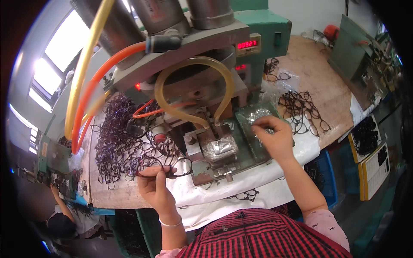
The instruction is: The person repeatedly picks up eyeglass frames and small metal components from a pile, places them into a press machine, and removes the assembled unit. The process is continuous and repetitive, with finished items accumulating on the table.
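My left hand (pixel 155 185) pinches a frame (pixel 173 170) in front of the press (pixel 206 44), near a tangled pile (pixel 114 146). My right hand (pixel 276 136) curls over metal bits (pixel 259 115); I cannot tell whether it grips any. A jig (pixel 223 147) stands between, a hose (pixel 160 92) looping above.

Near worktop (pixel 331 81) edge: white sheet (pixel 202 187) mostly passable, bar loose frames (pixel 248 196). Blocked: press (pixel 211 47) mid-worktop, frame heap (pixel 122 137) left edge.

Small parts (pixel 259 115) lie right of the press fixture (pixel 222 147), a heap of eyeglass frames (pixel 114 144) left.
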`<state>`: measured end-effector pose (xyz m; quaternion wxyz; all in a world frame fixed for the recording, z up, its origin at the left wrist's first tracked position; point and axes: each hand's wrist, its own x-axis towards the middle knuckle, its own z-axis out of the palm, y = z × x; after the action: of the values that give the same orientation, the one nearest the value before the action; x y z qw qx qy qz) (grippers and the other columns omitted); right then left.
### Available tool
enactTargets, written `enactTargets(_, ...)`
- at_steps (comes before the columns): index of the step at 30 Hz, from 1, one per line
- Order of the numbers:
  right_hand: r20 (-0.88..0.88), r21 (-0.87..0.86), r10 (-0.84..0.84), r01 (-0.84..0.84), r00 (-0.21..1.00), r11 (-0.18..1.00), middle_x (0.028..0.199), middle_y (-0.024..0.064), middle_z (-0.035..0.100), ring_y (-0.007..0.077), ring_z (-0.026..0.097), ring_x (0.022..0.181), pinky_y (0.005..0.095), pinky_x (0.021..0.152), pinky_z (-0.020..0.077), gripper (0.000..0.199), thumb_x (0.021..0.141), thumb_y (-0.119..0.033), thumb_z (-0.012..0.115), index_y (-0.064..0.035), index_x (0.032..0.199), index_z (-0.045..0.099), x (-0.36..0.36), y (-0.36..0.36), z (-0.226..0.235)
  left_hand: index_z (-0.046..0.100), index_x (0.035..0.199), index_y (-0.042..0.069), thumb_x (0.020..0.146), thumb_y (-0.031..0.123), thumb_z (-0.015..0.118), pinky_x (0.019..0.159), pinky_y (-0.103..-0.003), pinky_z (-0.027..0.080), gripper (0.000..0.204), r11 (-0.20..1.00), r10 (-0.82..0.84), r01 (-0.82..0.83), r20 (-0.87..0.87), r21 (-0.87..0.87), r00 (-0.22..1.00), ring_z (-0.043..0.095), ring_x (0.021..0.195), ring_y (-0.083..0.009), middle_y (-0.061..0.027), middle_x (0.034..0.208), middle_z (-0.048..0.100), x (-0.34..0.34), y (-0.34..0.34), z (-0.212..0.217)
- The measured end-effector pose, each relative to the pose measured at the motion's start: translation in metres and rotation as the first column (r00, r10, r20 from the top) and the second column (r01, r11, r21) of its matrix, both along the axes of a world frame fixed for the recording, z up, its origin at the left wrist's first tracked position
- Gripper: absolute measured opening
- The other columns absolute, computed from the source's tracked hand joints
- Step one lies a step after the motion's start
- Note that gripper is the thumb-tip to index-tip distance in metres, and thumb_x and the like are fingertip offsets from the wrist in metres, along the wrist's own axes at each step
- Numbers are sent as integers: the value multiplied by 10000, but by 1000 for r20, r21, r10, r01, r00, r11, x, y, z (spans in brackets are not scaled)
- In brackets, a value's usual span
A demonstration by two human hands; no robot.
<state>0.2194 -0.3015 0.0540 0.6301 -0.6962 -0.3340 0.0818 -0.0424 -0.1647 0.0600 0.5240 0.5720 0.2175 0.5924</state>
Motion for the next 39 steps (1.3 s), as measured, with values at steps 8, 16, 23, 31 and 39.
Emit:
enactTargets(8, -232, 135, -40, 73, 972, 988, 785, 26, 670, 89, 597, 745, 248, 687, 475, 88, 831, -46, 690, -17, 910, 664, 9, 37, -38, 580, 962, 52, 966, 71, 583, 630, -261, 503, 20, 996, 48, -39, 113, -82, 992, 618, 689, -177, -89, 853, 654, 12, 5, 14)
enactTargets(16, -241, 61, -96, 114, 966, 992, 977, 43, 669, 112, 610, 863, 238, 784, 493, 203, 940, -98, 626, 6, 1110, 668, 54, -23, -95, 576, 983, 11, 936, -4, 609, 681, -261, 531, 60, 969, -136, 155, 107, -192, 985, 668, 810, -158, -104, 922, 671, 3, 2, 17)
enactTargets(23, -212, -51, -23, 13, 977, 999, 1054, 62, 683, 124, 625, 948, 260, 863, 497, 228, 925, -91, 655, 16, 1125, 669, 54, 3, -99, 565, 1036, -11, 946, -7, 598, 687, -236, 526, 95, 959, -227, 239, 92, -154, 970, 683, 893, -173, -97, 988, 644, -3, -12, 3)
enactTargets(31, -32, 87, 58, -55, 998, 995, 1070, 137, 701, 213, 670, 996, 318, 912, 515, 260, 929, -30, 608, 44, 1177, 635, -15, 4, -24, 568, 1005, 23, 944, 29, 628, 712, -232, 506, 87, 962, -231, 230, 6, -149, 973, 636, 884, -110, -47, 964, 633, 12, -5, 16)
enactTargets(39, -411, 451, 416, -216, 811, 866, 1197, 108, 639, 138, 642, 1002, 258, 896, 504, 574, 852, 31, 673, 29, 1372, 431, -68, 43, -2, 558, 1052, 42, 966, 43, 560, 729, -346, 527, 87, 951, -116, 66, 153, 301, 981, 619, 815, -203, -110, 934, 632, 26, 1, 61)
